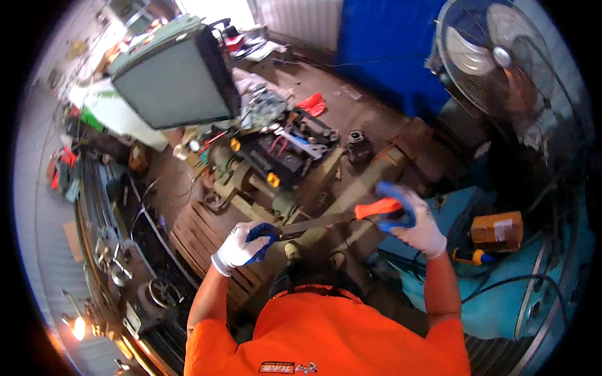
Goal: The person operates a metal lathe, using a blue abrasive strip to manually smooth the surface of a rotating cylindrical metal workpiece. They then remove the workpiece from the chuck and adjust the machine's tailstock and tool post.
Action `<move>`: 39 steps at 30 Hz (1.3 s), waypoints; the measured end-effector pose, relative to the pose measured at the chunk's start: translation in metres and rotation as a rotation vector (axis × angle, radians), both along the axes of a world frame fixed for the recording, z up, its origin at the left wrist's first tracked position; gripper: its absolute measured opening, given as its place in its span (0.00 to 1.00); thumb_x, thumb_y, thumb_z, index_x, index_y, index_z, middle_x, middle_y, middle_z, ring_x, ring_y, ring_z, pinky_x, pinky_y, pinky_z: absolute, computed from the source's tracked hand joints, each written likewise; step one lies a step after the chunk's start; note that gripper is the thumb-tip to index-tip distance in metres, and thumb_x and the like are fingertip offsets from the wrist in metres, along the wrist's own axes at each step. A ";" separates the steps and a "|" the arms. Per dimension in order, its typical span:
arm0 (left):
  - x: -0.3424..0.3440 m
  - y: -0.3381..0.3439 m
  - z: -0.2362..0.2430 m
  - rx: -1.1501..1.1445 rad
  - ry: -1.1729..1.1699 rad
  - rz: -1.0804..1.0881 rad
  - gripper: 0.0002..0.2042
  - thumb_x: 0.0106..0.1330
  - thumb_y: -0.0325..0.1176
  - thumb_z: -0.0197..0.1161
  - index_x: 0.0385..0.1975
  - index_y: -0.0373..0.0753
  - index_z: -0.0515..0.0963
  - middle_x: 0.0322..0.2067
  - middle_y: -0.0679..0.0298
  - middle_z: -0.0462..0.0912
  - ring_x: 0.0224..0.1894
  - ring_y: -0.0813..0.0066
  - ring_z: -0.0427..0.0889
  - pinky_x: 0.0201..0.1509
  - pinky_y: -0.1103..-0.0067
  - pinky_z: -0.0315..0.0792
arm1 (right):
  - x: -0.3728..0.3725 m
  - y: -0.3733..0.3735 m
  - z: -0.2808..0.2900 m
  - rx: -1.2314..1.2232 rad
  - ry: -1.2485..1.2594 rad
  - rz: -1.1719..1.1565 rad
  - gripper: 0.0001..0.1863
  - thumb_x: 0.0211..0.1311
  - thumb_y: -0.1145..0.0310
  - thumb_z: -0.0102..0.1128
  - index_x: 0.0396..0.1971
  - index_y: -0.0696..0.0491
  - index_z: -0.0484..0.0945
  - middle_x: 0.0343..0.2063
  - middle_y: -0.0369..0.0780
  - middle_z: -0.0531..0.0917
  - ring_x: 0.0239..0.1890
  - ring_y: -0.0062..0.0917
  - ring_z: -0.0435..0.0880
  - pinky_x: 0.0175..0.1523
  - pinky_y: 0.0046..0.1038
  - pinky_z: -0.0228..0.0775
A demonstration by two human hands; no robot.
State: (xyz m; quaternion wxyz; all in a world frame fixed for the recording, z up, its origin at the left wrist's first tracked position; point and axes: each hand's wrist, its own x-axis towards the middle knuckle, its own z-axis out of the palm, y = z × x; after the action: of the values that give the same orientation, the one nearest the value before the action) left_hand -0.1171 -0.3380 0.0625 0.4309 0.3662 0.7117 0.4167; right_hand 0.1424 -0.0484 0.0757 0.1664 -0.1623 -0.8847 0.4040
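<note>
A file [316,224] with a long flat metal blade and an orange handle spans the space in front of my body, held between both hands. My left hand [241,246], in a white glove with blue-coated palm and fingers, is closed round the far end of the blade. At the handle end, my right hand [419,227] wears a matching glove. Its thumb and fingers curve round the orange handle, partly smeared by motion. The blade slopes slightly upward toward the right.
An open black toolbox [276,160] with tools lies ahead on the floor. A lathe-like machine [150,282] with handwheels runs along my left. On the teal machine [501,294] at right lie a cardboard box [496,230] and a yellow-blue handle [472,256]. A large fan [501,56] stands behind.
</note>
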 end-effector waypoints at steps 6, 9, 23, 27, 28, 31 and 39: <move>-0.043 -0.113 -0.009 -0.001 0.127 0.110 0.08 0.60 0.28 0.58 0.36 0.33 0.78 0.23 0.58 0.79 0.23 0.72 0.75 0.31 0.77 0.72 | -0.121 -0.078 -0.009 0.111 -0.134 0.348 0.24 0.40 0.69 0.74 0.42 0.55 0.80 0.32 0.45 0.81 0.32 0.39 0.82 0.40 0.31 0.75; -0.049 -0.162 -0.017 -0.006 0.137 0.203 0.08 0.59 0.28 0.59 0.36 0.33 0.78 0.24 0.55 0.78 0.24 0.66 0.75 0.32 0.76 0.72 | -0.164 -0.111 -0.026 0.179 -0.152 0.460 0.21 0.40 0.67 0.75 0.38 0.55 0.80 0.31 0.45 0.81 0.31 0.41 0.82 0.37 0.33 0.75; -0.124 -0.179 0.043 -0.159 0.586 0.227 0.11 0.52 0.34 0.66 0.32 0.37 0.77 0.29 0.50 0.81 0.30 0.53 0.81 0.35 0.69 0.75 | -0.281 -0.238 -0.176 0.509 -0.519 0.786 0.25 0.58 0.42 0.51 0.37 0.49 0.82 0.37 0.44 0.82 0.43 0.38 0.81 0.48 0.36 0.73; -0.172 -0.148 0.034 0.255 0.655 0.394 0.13 0.53 0.30 0.65 0.39 0.35 0.79 0.27 0.55 0.82 0.27 0.59 0.81 0.35 0.71 0.75 | -0.338 -0.249 -0.184 0.237 -0.176 0.469 0.18 0.55 0.52 0.62 0.34 0.53 0.80 0.33 0.49 0.82 0.38 0.41 0.81 0.46 0.38 0.72; -0.186 -0.141 0.021 0.325 0.743 0.445 0.13 0.54 0.30 0.65 0.40 0.36 0.79 0.27 0.55 0.82 0.29 0.60 0.82 0.36 0.72 0.75 | -0.356 -0.253 -0.179 0.177 -0.299 0.457 0.23 0.56 0.49 0.58 0.37 0.56 0.78 0.37 0.50 0.81 0.42 0.43 0.80 0.49 0.40 0.71; -0.212 -0.113 0.000 0.375 0.779 0.455 0.14 0.54 0.32 0.65 0.41 0.37 0.80 0.28 0.55 0.83 0.33 0.60 0.84 0.40 0.72 0.76 | -0.396 -0.247 -0.200 0.074 -0.060 0.341 0.17 0.53 0.59 0.65 0.36 0.56 0.77 0.35 0.51 0.80 0.41 0.46 0.79 0.46 0.41 0.71; -0.217 -0.091 0.047 0.700 1.109 0.298 0.09 0.49 0.40 0.63 0.30 0.50 0.76 0.28 0.69 0.76 0.36 0.65 0.77 0.42 0.69 0.71 | -0.422 -0.218 -0.199 0.215 -0.181 0.420 0.19 0.55 0.67 0.63 0.45 0.58 0.76 0.37 0.48 0.82 0.38 0.41 0.81 0.46 0.37 0.72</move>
State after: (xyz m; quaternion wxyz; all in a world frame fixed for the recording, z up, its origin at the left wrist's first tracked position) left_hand -0.3342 -0.4294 0.1099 -0.2051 0.5420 0.6935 0.4281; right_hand -0.2794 -0.2666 -0.1232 0.0153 0.0083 -0.9482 0.3173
